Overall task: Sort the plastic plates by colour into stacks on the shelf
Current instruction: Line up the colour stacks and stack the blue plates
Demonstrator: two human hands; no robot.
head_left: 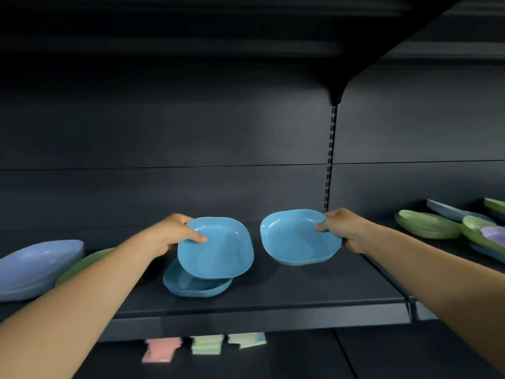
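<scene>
The dark shelf [273, 299] runs across the whole view, with a second bay to the right past the slotted upright [330, 157]. On that right bay lies a mixed heap of plates [429, 224], green, blue and lilac overlapping, not yet sorted. At the far left sits a pale blue stack [38, 266] with a green plate [82, 265] just beside it, partly hidden by the forearm. In the middle, a blue stack [191, 287] rests on the shelf. The left hand [175, 232] holds a blue plate [216, 248] by its left rim, thumb on the inside, tilted and hanging directly over that stack. The right hand [341, 228] pinches a second blue plate [297, 237] at its right rim, held clear of the shelf, near the first plate but apart from it. The likely trouble is in the landing: the left plate is tilted and turned relative to the stack below, so it may seat crooked or slide off the front edge. Both grips take only one rim, so a plate could swing or slip. The two held plates could also knock together if lowered at once.
</scene>
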